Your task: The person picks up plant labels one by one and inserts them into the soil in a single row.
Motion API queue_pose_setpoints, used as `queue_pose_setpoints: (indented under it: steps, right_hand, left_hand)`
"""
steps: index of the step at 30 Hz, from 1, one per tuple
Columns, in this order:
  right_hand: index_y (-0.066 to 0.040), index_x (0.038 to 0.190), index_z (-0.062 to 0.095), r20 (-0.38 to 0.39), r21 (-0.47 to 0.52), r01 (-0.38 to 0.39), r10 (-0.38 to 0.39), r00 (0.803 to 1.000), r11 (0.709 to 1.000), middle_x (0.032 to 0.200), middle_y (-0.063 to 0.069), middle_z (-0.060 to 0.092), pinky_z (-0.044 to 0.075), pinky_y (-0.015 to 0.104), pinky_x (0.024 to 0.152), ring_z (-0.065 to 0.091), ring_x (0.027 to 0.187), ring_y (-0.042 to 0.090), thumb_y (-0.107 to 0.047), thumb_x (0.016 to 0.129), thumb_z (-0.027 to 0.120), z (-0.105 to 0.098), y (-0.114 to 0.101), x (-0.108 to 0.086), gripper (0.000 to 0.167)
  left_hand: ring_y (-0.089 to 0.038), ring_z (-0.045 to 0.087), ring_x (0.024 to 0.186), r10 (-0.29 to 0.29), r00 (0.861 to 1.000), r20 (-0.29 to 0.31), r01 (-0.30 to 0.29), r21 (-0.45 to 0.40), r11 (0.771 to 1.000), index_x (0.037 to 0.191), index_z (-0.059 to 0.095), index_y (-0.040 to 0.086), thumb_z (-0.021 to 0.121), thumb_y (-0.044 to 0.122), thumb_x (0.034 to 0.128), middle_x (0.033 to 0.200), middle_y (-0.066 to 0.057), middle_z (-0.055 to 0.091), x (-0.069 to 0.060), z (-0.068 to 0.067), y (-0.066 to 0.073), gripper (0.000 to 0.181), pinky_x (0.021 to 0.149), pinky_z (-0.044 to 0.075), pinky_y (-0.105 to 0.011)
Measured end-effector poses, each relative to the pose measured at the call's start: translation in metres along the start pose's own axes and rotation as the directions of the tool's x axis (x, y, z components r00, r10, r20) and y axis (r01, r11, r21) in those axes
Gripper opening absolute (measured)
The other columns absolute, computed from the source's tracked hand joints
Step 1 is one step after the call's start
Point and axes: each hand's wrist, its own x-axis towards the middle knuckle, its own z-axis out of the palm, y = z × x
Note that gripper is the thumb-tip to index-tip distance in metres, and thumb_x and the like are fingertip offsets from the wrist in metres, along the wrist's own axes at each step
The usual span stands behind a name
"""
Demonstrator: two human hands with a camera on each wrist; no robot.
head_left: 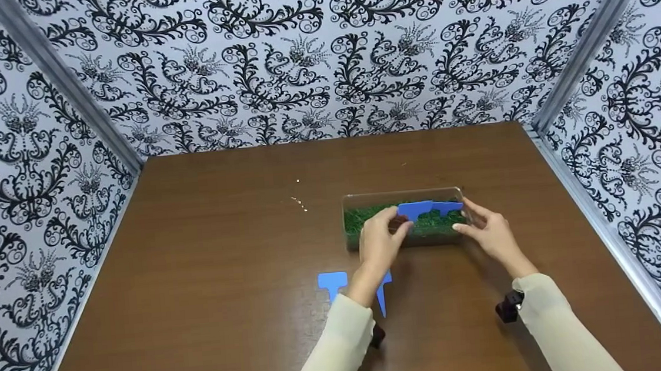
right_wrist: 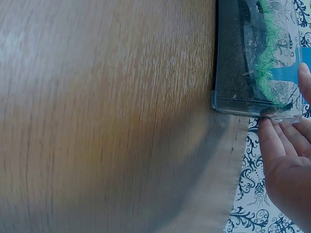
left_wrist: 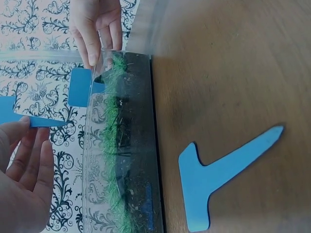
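Beneath our hands we see the table (head_left: 223, 247); between them, the tub (head_left: 429, 240). Our right hand (head_left: 491, 235) grips its end; our left hand (head_left: 380, 234) pinches one tag (head_left: 414, 209) above the tub. Another tag (head_left: 448, 206) stands in it between our hands; two tags (head_left: 332, 280) lie by our left wrist (head_left: 365, 283).

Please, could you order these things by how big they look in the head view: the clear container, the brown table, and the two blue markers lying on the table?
1. Brown table
2. Clear container
3. Left blue marker and right blue marker: unranked, as the left arm partly covers both.
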Motion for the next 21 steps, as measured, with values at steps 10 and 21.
queue_pose_setpoints:
  steps: [10, 21]
  right_hand:
    - [-0.009, 0.15, 0.043, 0.005, 0.011, -0.001, 0.001, 1.0, 1.0, 0.138, 0.023, 0.056, 0.04, 0.0, 0.085, 0.056, 0.13, 0.035, -0.027, 0.091, 0.073, -0.001, -0.003, -0.002, 0.069]
    - [-0.005, 0.149, 0.043, -0.007, 0.019, 0.0, 0.001, 1.0, 1.0, 0.138, 0.026, 0.056, 0.038, -0.003, 0.083, 0.055, 0.13, 0.038, -0.022, 0.091, 0.074, 0.001, 0.0, 0.0, 0.068]
  left_hand:
    - [-0.008, 0.071, 0.082, 0.005, 1.0, 0.001, -0.005, 0.059, 0.998, 0.09, 0.069, 0.019, 0.07, 0.029, 0.0935, 0.093, 0.005, 0.075, 0.007, 0.002, 0.0, 0.01, 0.072, 0.055, -0.018]
    - [-0.008, 0.071, 0.081, 0.008, 1.0, 0.002, -0.009, 0.067, 0.998, 0.094, 0.072, 0.021, 0.07, 0.03, 0.0931, 0.093, 0.006, 0.075, 0.011, 0.005, 0.0, 0.009, 0.072, 0.056, -0.02]
